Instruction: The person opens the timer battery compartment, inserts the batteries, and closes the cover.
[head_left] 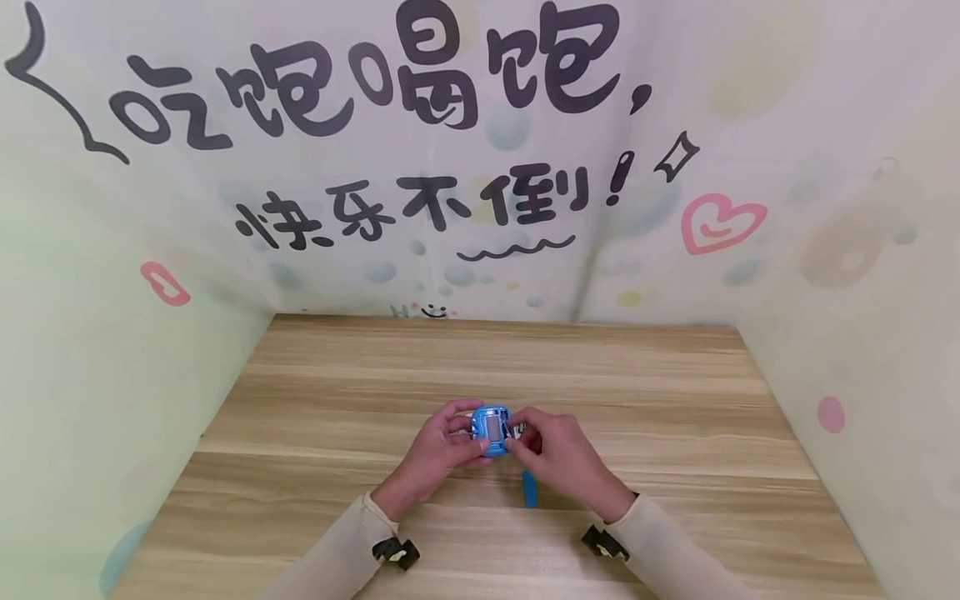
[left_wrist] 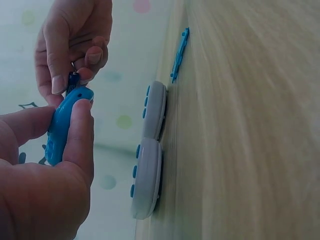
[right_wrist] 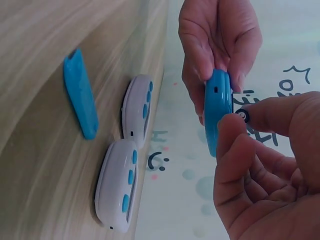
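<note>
A small blue casing (head_left: pixel 492 430) with a grey rectangular panel is held above the table by my left hand (head_left: pixel 435 454), thumb on one side and fingers on the other. My right hand (head_left: pixel 558 454) is at the casing's right edge. Between its thumb and fingertip it pinches a small dark cylindrical piece (left_wrist: pixel 73 79), whose round end (right_wrist: pixel 243 115) shows in the right wrist view. The piece sits against the casing; whether it is inside cannot be told. Below the right hand, a flat blue strip (head_left: pixel 529 489) lies on the table.
Two white oval handheld devices with blue buttons, one device (right_wrist: pixel 117 185) nearer and the other (right_wrist: pixel 137 107) beyond it, lie on the wooden table (head_left: pixel 360 358); the hands mostly hide them from above. Printed walls (head_left: pixel 450 275) enclose the table's back and sides.
</note>
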